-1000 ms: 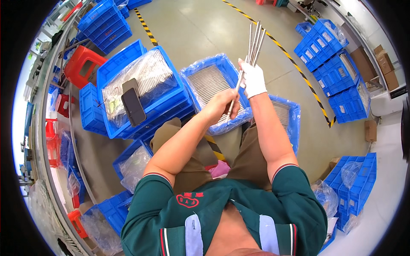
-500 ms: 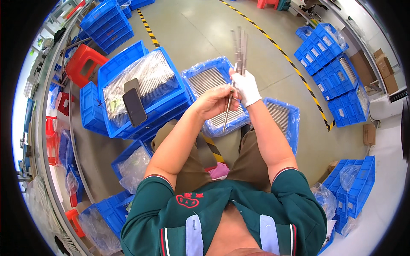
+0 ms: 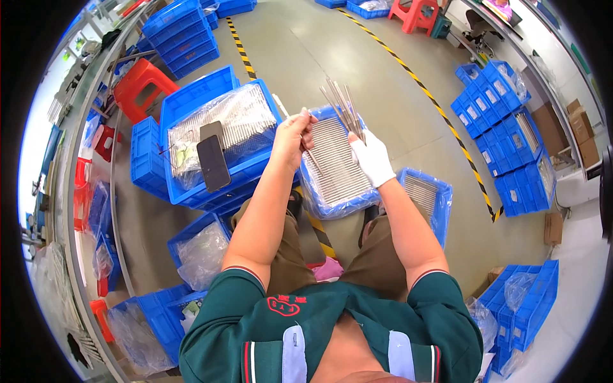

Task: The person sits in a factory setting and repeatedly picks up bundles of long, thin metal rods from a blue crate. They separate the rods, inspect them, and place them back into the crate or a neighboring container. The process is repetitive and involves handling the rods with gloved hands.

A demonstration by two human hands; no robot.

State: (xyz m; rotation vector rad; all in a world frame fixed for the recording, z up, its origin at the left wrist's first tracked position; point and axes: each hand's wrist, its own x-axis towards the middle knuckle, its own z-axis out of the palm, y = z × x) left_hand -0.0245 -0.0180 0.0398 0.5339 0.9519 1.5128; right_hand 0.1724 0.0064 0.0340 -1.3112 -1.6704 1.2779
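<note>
My left hand point(image 3: 294, 136), bare, has its fingers closed round one thin metal rod point(image 3: 313, 158), which slants down toward the middle crate. In the white-gloved grip of my right hand point(image 3: 372, 157) is a fanned bundle of several metal rods point(image 3: 343, 107), their far ends pointing up and away. Below both hands is a plastic-lined blue crate point(image 3: 338, 211) holding close rows of similar rods point(image 3: 338, 167). Whether the single rod's lower end touches those rows I cannot tell. By my right knee stands a second lined crate point(image 3: 445, 204) with more rods.
Left of my hands, a stack of blue crates point(image 3: 239, 167) bears film-covered rods and a dark phone point(image 3: 212, 165). A red stool point(image 3: 143, 89) stands behind it. More crates point(image 3: 511, 137) are stacked at the right beside a bench. Yellow-black tape point(image 3: 408, 70) marks the floor.
My hands have moved apart: the left went left with one rod, while the right came lower with the bundle. The bundle now fans wider. The whole view has shifted slightly.
</note>
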